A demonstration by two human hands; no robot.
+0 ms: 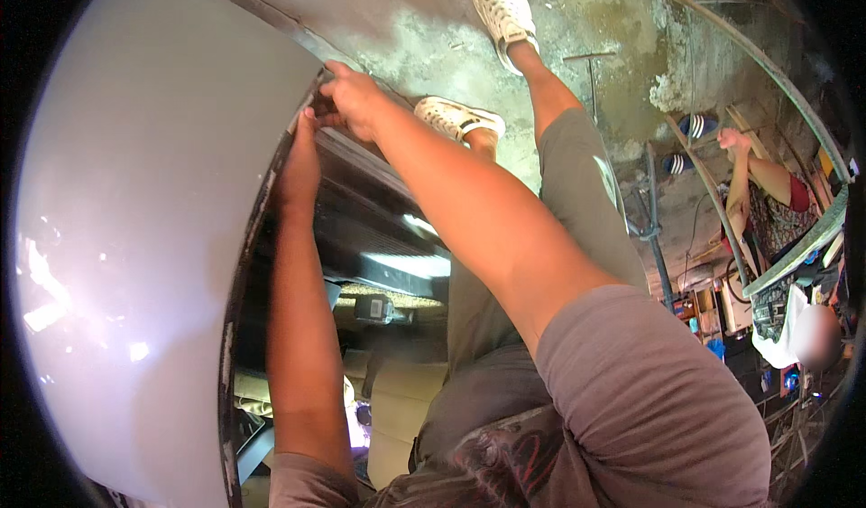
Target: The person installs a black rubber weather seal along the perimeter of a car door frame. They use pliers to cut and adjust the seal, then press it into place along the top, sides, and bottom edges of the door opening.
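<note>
A large light grey car roof panel (pixel 153 192), glossy with bright reflections, fills the left side. Along its curved edge runs a narrow dark edge strip (pixel 245 264), rough and patchy in places. Both my hands are at the far end of this edge. My right hand (pixel 354 102) reaches across with its fingers curled over the strip near the panel's corner. Just below it, my left hand (pixel 300 161) comes up along the inner side, thumb at the strip, its other fingers mostly hidden. What lies between the fingertips is too small to make out fully.
Below the edge is the car's opening, with a dark glossy pane (pixel 388 228) and a beige seat (pixel 406 409). My light clogs (pixel 505 16) stand on stained concrete (pixel 595 12). At right, another person (pixel 767 201) sits among curved strips (pixel 767 48), blue slippers (pixel 696 127) and clutter.
</note>
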